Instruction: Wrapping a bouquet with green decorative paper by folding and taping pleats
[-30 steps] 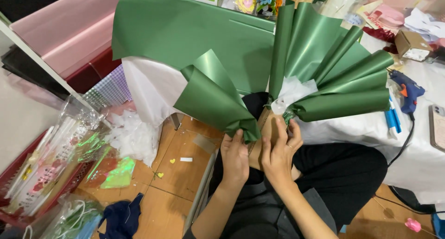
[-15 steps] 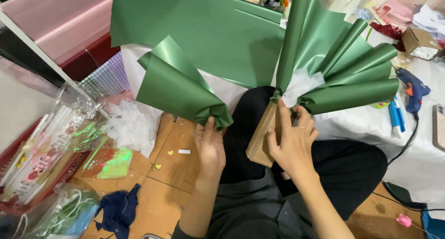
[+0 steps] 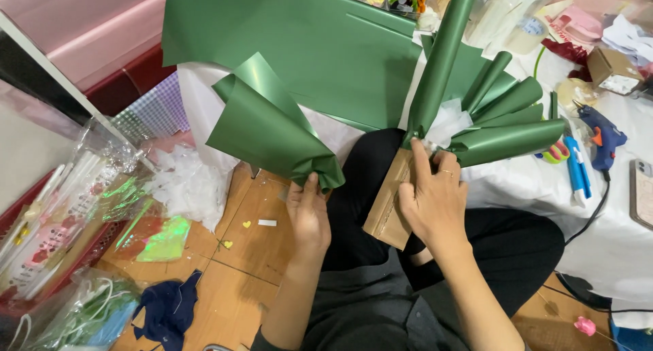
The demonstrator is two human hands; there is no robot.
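While the left hand [image 3: 307,211] pinches the gathered corner of a folded dark green paper fan [image 3: 269,130], the right hand [image 3: 435,198] grips the brown cardboard handle [image 3: 389,201] under the green pleated wrapping bundle [image 3: 490,113], beside the white tabletop [image 3: 530,188] edge.

Wooden plank floor [image 3: 252,245] lay underfoot, a white-draped table [image 3: 612,242] stood right, and pink sheeting [image 3: 88,24] leaned at upper left.
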